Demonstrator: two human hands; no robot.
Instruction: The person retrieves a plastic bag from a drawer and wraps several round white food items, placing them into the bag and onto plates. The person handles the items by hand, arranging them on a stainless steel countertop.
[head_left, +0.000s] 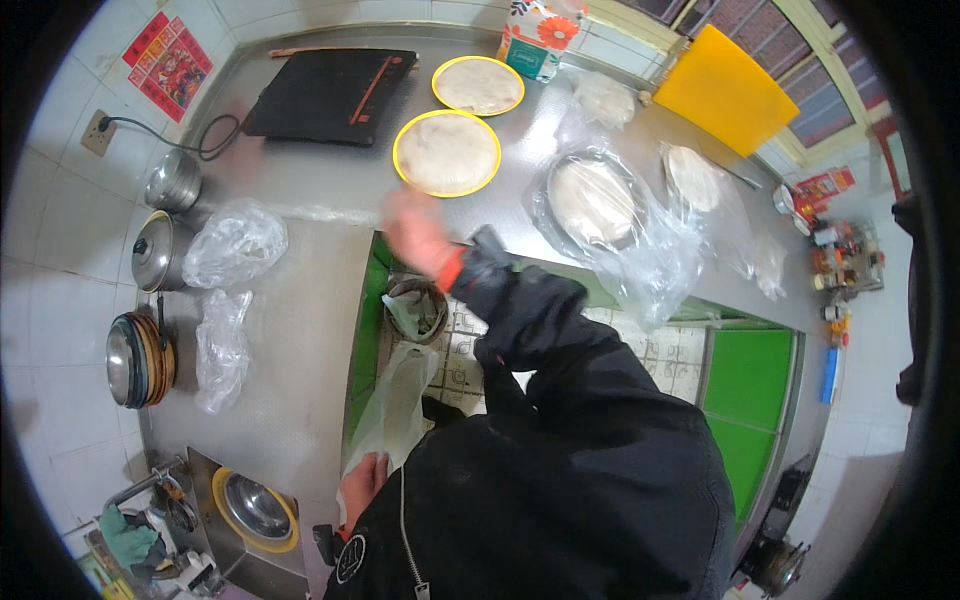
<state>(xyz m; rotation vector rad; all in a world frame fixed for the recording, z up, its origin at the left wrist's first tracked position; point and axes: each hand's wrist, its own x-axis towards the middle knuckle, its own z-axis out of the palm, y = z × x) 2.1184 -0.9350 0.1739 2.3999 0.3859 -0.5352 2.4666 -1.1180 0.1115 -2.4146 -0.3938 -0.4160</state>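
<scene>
My left hand (364, 480), low in the view, is closed on a thin translucent plastic bag (397, 390) that hangs beside the counter edge. Blurred, my right hand (414, 225) is over the counter's inner edge, just below a yellow-rimmed plate of pale flat dough (447, 153); its fingers cannot be made out. Behind that plate is a second yellow-rimmed plate (478, 85) with similar contents. To the right, a round dish of pale food (592, 201) sits inside a clear plastic bag (660, 262), and a stack of pale flat rounds (691, 178) lies in plastic.
A black induction cooktop (322, 94) lies at the back left. Crumpled clear bags (236, 244), a lidded pot (159, 255) and stacked lids (139, 360) line the left counter. A sink basin (259, 510) is lower left. Below my right hand stands a lined bin (416, 311).
</scene>
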